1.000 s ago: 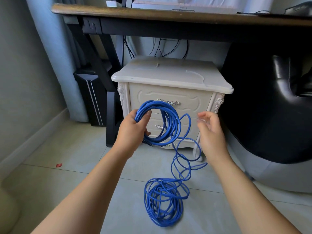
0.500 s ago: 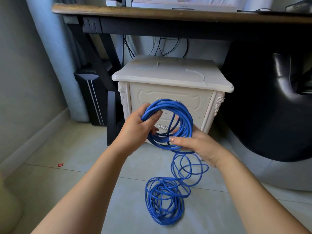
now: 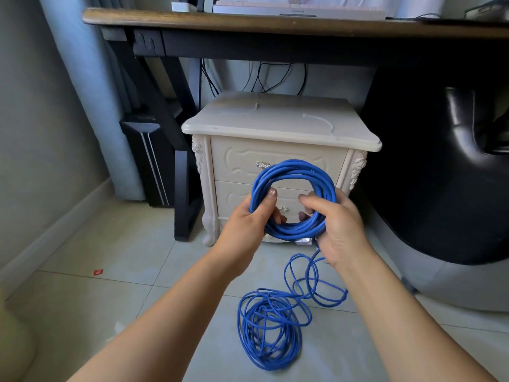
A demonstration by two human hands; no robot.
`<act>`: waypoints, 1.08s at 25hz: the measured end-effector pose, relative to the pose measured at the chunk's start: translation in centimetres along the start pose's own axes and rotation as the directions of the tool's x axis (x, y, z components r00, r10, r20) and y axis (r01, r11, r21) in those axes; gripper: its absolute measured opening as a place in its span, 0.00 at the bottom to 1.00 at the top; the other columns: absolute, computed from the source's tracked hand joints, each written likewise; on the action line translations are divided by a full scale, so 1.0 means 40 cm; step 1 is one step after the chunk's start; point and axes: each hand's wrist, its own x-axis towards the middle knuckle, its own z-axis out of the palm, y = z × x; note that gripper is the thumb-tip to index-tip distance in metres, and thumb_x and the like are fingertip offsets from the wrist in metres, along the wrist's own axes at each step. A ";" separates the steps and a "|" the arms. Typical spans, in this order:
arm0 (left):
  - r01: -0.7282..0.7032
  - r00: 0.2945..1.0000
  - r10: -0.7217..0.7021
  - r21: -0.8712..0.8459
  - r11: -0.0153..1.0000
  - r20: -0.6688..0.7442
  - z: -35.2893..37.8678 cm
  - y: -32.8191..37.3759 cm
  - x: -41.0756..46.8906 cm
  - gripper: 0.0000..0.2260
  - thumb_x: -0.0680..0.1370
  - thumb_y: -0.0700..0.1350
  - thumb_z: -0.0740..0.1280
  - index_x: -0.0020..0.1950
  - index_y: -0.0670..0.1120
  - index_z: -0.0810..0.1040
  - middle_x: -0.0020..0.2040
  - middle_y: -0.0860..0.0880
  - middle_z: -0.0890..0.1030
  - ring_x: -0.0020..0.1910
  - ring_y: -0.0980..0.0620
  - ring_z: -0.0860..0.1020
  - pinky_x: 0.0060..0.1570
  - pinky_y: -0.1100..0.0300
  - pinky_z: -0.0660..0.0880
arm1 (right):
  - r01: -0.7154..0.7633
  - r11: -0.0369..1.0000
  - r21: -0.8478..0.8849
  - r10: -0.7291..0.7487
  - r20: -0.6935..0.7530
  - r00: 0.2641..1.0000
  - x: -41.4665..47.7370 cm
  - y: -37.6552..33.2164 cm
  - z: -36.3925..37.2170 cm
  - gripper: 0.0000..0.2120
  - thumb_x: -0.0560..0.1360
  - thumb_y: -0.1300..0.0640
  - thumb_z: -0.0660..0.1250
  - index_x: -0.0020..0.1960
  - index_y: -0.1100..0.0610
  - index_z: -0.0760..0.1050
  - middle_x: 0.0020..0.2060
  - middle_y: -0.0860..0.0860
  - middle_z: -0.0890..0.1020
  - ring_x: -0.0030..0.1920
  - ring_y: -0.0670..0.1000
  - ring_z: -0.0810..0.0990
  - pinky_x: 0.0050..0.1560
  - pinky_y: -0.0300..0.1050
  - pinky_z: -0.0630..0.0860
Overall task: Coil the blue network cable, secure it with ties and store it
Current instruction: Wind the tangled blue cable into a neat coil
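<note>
**Left hand** (image 3: 248, 219): grip clenched round the left side of the coiled blue network cable (image 3: 294, 172), thumb across the front of the strands. Probably the anchor, bunching the wound turns so they cannot spring apart.

**Right hand** (image 3: 337, 227): grip closed on the opposite side of the same ring, thumb inside the loop, fingers curled round the lower right arc. Reads as seating a turn against the bundle.

**Just under the right grip:** a clear plug (image 3: 304, 241) sticks out below the ring. The free run of cable drops from there toward the floor.

**Well below both grips:** a loose heap (image 3: 270, 332) of the same cable lies on the tiled floor (image 3: 110, 299), loops tangled. A good share is left to wind, and no tie is on it.

**Beyond the grips:** a white nightstand (image 3: 281, 125), both drawers closed. The pale strips (image 3: 319, 118) on its top may be ties, but I cannot tell. The table (image 3: 275, 26) stands above it.
</note>
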 end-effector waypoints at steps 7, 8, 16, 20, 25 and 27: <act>0.089 0.970 -0.069 -0.074 0.993 0.233 -0.065 0.027 0.011 0.13 0.73 0.42 0.72 0.56 0.44 0.77 0.46 0.46 0.84 0.52 0.46 0.82 0.57 0.51 0.75 | 0.186 0.747 -0.639 -0.213 0.035 0.976 0.012 -0.001 -0.026 0.15 0.70 0.66 0.68 0.48 0.49 0.68 0.36 0.48 0.74 0.34 0.52 0.75 0.42 0.52 0.75; 0.056 0.969 -0.050 -0.017 0.998 0.244 -0.078 0.035 0.014 0.18 0.70 0.41 0.72 0.60 0.46 0.77 0.50 0.44 0.84 0.54 0.45 0.82 0.57 0.52 0.75 | 0.208 0.668 -0.714 -0.206 0.091 0.974 0.008 -0.003 -0.030 0.18 0.70 0.65 0.68 0.51 0.47 0.67 0.38 0.48 0.75 0.34 0.51 0.75 0.40 0.47 0.74; -0.354 0.926 0.319 0.753 0.555 0.201 -0.043 0.032 0.004 0.13 0.75 0.38 0.65 0.57 0.50 0.76 0.35 0.55 0.77 0.33 0.59 0.73 0.35 0.62 0.68 | 0.442 0.364 -0.820 -0.155 0.415 0.897 -0.044 0.012 0.013 0.24 0.70 0.61 0.67 0.61 0.45 0.64 0.45 0.49 0.76 0.44 0.54 0.76 0.45 0.47 0.72; -0.222 0.932 0.336 0.519 0.825 -0.135 -0.066 0.043 0.029 0.09 0.78 0.37 0.64 0.49 0.51 0.79 0.31 0.55 0.74 0.27 0.54 0.73 0.29 0.62 0.73 | 0.248 0.622 -0.743 0.035 0.342 0.939 -0.032 -0.018 -0.034 0.28 0.66 0.44 0.77 0.62 0.43 0.70 0.52 0.43 0.78 0.48 0.46 0.80 0.48 0.38 0.74; -0.114 0.903 0.172 0.165 0.980 -0.394 -0.080 0.040 0.042 0.08 0.81 0.41 0.63 0.48 0.53 0.80 0.30 0.54 0.71 0.28 0.55 0.69 0.28 0.60 0.74 | 0.026 0.759 -0.650 0.269 0.350 0.897 -0.065 0.025 -0.027 0.35 0.60 0.33 0.76 0.61 0.47 0.71 0.50 0.46 0.83 0.45 0.48 0.85 0.52 0.48 0.80; -0.101 0.901 0.147 0.131 0.986 -0.408 -0.059 0.034 0.037 0.08 0.81 0.42 0.63 0.51 0.52 0.80 0.31 0.53 0.71 0.29 0.54 0.69 0.28 0.61 0.74 | 0.002 0.744 -0.668 0.276 0.310 0.910 -0.074 0.036 -0.006 0.29 0.63 0.35 0.74 0.56 0.49 0.73 0.39 0.44 0.81 0.32 0.44 0.80 0.40 0.45 0.79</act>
